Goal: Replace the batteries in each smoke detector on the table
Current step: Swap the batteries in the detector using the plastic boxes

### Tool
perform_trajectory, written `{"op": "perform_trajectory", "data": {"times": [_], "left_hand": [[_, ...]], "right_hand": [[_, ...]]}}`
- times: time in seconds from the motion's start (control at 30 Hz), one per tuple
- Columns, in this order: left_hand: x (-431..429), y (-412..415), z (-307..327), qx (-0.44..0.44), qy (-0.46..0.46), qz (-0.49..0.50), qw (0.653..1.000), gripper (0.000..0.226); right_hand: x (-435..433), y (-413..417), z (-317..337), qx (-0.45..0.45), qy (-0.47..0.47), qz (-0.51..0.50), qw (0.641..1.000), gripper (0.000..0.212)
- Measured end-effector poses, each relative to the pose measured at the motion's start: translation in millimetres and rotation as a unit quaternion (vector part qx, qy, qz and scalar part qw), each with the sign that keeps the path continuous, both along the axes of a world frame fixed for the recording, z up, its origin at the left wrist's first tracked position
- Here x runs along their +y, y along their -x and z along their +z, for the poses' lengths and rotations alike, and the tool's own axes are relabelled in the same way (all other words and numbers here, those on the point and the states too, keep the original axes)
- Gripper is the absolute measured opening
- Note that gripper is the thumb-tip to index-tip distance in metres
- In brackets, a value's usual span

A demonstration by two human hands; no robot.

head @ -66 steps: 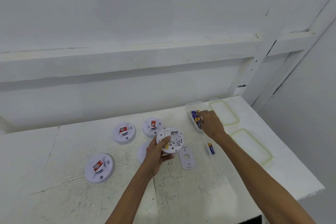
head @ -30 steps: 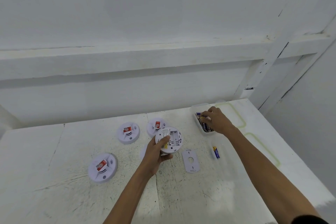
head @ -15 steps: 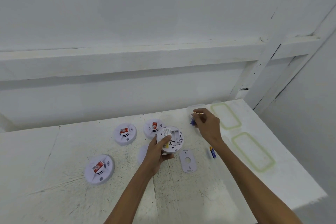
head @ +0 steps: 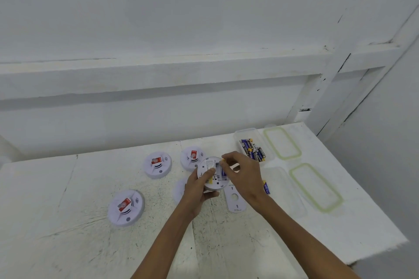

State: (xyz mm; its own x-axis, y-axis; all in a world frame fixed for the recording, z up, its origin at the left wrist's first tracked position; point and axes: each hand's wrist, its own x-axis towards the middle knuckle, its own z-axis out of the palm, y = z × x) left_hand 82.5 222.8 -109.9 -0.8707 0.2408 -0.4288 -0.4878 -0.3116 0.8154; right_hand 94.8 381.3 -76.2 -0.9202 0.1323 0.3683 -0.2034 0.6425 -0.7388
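At the far right of the table (head: pixel 68 244) you have a clear box (head: pixel 237 135) with no lid on it. Inside lie several blue-and-yellow batteries (head: pixel 252 149), packed side by side. Just right of the box, two clear lids with green seals lie flat, the far lid (head: pixel 282 142) and the near lid (head: pixel 316 187).

Your left hand (head: pixel 197 190) holds the open detector (head: pixel 206 165) above the middle of the table, its back turned up to you. The fingers wrap under it and the thumb lies on the back. Your right hand (head: pixel 243 176) pinches one battery (head: pixel 223 171) at the bay, but I cannot tell if it is seated or just over it. Its long axis runs from you toward the wall, with the yellow tip pointing away.

A white cover plate (head: pixel 234 198) lies below your right wrist, and a loose battery (head: pixel 265 187) just right of that wrist. Three more detectors lie face up at the left, one far (head: pixel 157 164), one beside the held unit (head: pixel 192 157) and one near (head: pixel 125 207).
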Motion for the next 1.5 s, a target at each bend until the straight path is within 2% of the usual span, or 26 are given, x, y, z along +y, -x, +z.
{"op": "perform_trajectory", "data": {"times": [0.27, 0.53, 0.67, 0.73, 0.83, 0.93, 1.03, 1.13, 1.27, 1.33, 1.5], "left_hand": [[0, -3, 2, 0.031, 0.019, -0.007, 0.999, 0.03], [-1, -6, -2, 0.036, 0.018, -0.015, 0.999, 0.036], [2, -10, -1, 0.028, 0.001, -0.015, 0.999, 0.028], [0, -9, 0, 0.024, -0.004, -0.024, 0.999, 0.029], [-3, -3, 7, 0.025, -0.008, -0.022, 0.999, 0.028], [-4, 5, 14, 0.044, 0.013, -0.014, 0.999, 0.029], [-2, 6, 14, 0.036, 0.008, -0.009, 0.999, 0.029], [-2, 5, 11, 0.026, 0.001, -0.008, 1.0, 0.029], [-3, 6, 12, 0.019, -0.006, -0.012, 1.0, 0.028], [-5, 7, 12, 0.019, -0.005, -0.013, 1.0, 0.031], [-8, 8, 11, 0.015, -0.006, -0.012, 1.0, 0.037]], "right_hand": [[3, -3, -14, 0.027, -0.089, 0.022, 0.995, 0.014], [8, -12, -10, 0.052, -0.214, 0.081, 0.972, 0.038], [5, -19, -18, 0.061, -0.298, 0.05, 0.951, 0.041], [7, -20, -19, 0.044, -0.274, 0.036, 0.96, 0.04], [16, -15, -12, 0.012, -0.138, 0.056, 0.989, 0.033], [21, -9, -7, -0.001, -0.03, 0.067, 0.997, 0.027], [22, 0, 0, -0.02, 0.039, 0.037, 0.998, 0.02], [41, 17, 0, -0.033, 0.06, -0.028, 0.997, 0.021], [84, 51, -14, -0.085, 0.0, -0.108, 0.99, 0.025], [102, 68, -23, -0.126, -0.062, -0.125, 0.982, 0.025], [120, 96, -41, -0.278, -0.244, -0.061, 0.927, 0.036]]}}
